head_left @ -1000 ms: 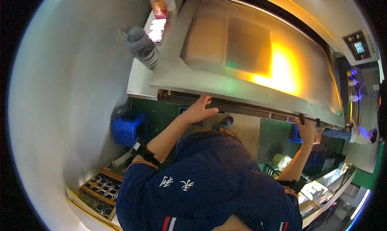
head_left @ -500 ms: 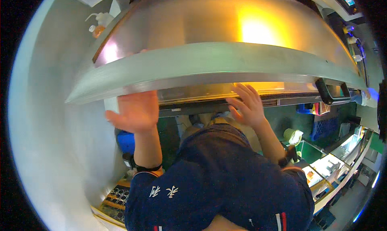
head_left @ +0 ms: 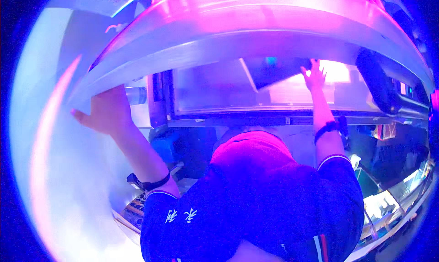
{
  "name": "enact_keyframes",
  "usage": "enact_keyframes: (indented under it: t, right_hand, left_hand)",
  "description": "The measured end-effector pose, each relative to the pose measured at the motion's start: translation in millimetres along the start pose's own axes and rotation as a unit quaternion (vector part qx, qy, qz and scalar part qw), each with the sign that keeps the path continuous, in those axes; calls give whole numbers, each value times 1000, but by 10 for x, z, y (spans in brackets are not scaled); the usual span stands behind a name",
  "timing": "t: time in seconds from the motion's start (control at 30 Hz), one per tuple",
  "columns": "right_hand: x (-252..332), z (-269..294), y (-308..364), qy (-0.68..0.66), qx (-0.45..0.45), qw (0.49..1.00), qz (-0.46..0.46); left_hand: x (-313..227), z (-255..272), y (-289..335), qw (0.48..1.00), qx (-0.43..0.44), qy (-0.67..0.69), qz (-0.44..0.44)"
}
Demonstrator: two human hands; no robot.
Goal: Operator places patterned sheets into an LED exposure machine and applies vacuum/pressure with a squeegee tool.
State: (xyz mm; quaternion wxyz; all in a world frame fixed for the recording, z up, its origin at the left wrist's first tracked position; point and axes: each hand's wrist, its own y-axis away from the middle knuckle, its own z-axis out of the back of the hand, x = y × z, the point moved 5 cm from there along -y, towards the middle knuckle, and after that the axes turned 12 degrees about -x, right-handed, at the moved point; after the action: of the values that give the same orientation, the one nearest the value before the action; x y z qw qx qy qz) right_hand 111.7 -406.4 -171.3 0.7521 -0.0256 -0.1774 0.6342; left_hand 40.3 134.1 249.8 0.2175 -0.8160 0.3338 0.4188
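A wide metal lid (head_left: 247, 38) stands raised over a box-shaped machine, bathed in pink and violet light. At its left end, my left hand (head_left: 109, 111) is flat with the thumb stretched out; the lid's edge hides the fingertips. I cannot tell how firmly it presses there. My right hand (head_left: 314, 77) reaches under the lid, fingers spread, with nothing visible in it. Just left of those fingers is a dark, straight-edged panel shape (head_left: 279, 72) on the machine's pale inner surface (head_left: 206, 90). Whether the hand touches it is unclear.
A black handle (head_left: 377, 86) is fixed at the lid's right end. The white wall (head_left: 55, 170) runs close along my left. A blue object (head_left: 165, 145) stands low beside the machine's front frame (head_left: 228, 120). Bright-lit trays (head_left: 382, 205) are behind me at right.
The lid has tilted up, exposing the machine's interior, and the light has turned from yellow to pink-violet. My left hand moved left along the edge; my right hand moved right and farther in.
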Motion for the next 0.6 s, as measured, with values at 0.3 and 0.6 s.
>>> enact_keyframes:
  t: [0.3,0.6]
  right_hand:
    - [-196,687,32,70,156,965,-198]
    - [-353,-236,531,-15,251,929,-272]
  left_hand:
    - [-63,-211,-56,908,267,286,147]
    - [972,328,11,967,216,132,18]
